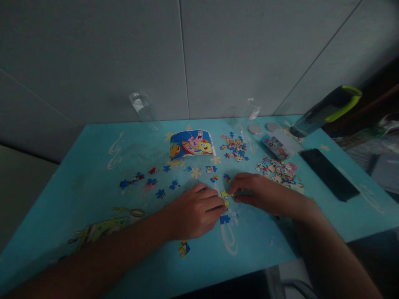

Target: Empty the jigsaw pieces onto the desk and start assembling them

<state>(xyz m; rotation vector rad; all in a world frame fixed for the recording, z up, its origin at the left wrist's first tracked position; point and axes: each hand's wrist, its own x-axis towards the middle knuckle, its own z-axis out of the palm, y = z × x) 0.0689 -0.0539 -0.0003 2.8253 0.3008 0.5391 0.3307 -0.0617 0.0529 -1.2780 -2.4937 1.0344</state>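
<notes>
My left hand point(199, 209) rests at the middle of the table, fingers curled, their tips against a small cluster of yellow jigsaw puzzle pieces point(225, 195). From the right comes my right hand point(251, 189), thumb and fingers pinched around a small jigsaw puzzle piece at the cluster's right side; the fingers partly hide it. Just below lies a blue piece point(225, 219). Several loose pieces, among them a blue one point(160, 193), are spread left of the hands. Nearer to me is a yellow-and-blue piece point(184, 248). Behind the hands lies a cartoon reference picture point(192, 144), slightly curled.
Piles of yellowish pieces point(234, 146) and mixed pieces point(280, 172) lie to the right. Beyond them are a small box point(276, 146), round lids point(254, 129), a dark phone-like slab point(329, 174) and a bottle point(324, 110). Clear cylinders point(144, 110) stand by the wall.
</notes>
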